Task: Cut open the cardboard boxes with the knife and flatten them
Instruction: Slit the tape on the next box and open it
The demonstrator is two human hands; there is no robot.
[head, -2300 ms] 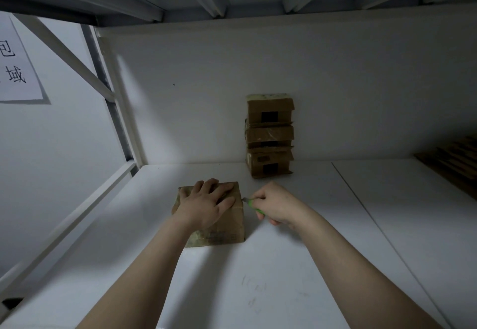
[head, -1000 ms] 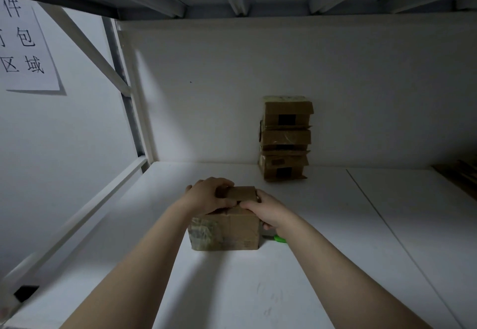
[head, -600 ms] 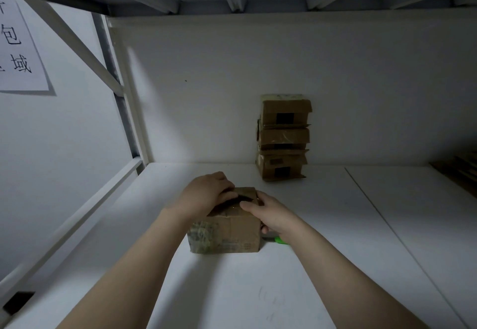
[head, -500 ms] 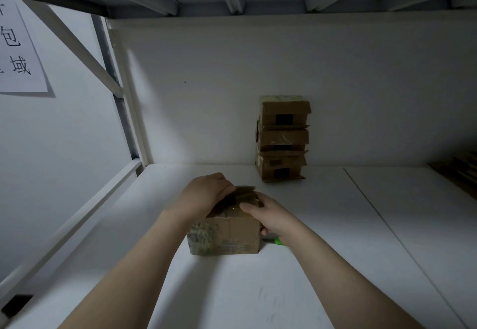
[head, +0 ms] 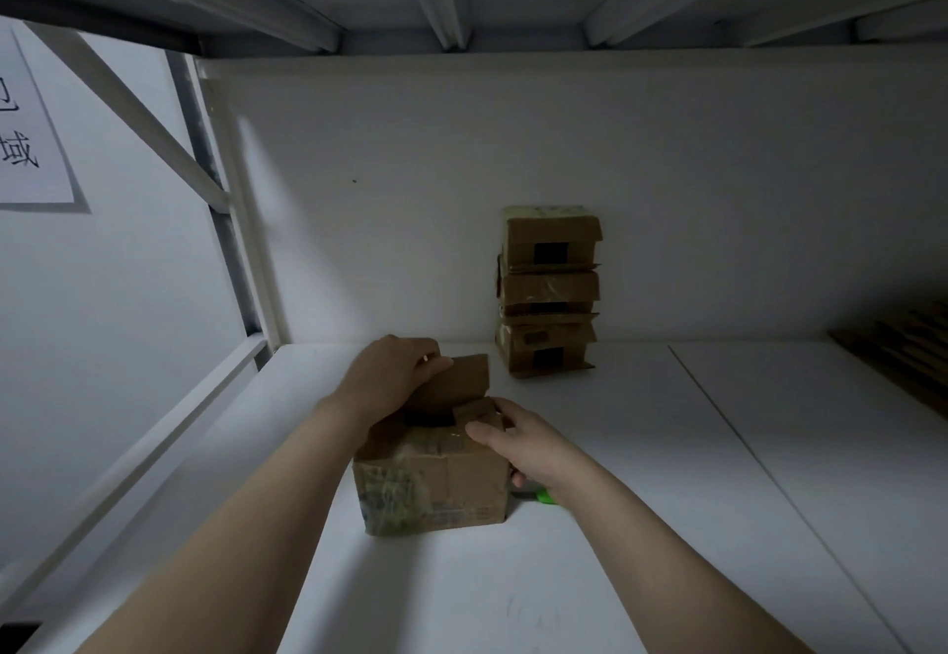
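A small taped cardboard box (head: 436, 489) stands on the white shelf (head: 590, 525) in front of me. My left hand (head: 390, 376) grips its far top flap (head: 456, 381), which stands lifted up. My right hand (head: 518, 440) holds the box's right top edge, thumb on the near flap. The green-handled knife (head: 541, 497) shows just under my right hand beside the box; I cannot tell whether the hand still holds it or it lies on the shelf.
Three more cardboard boxes (head: 549, 294) are stacked against the back wall. Flattened cardboard (head: 908, 350) lies at the far right. A white frame rail (head: 154, 438) runs along the left edge, and a paper sign (head: 31, 140) hangs on the left wall.
The knife left the box's top seam and went down beside the box. Both hands moved onto the top, and the far flap has swung up and open.
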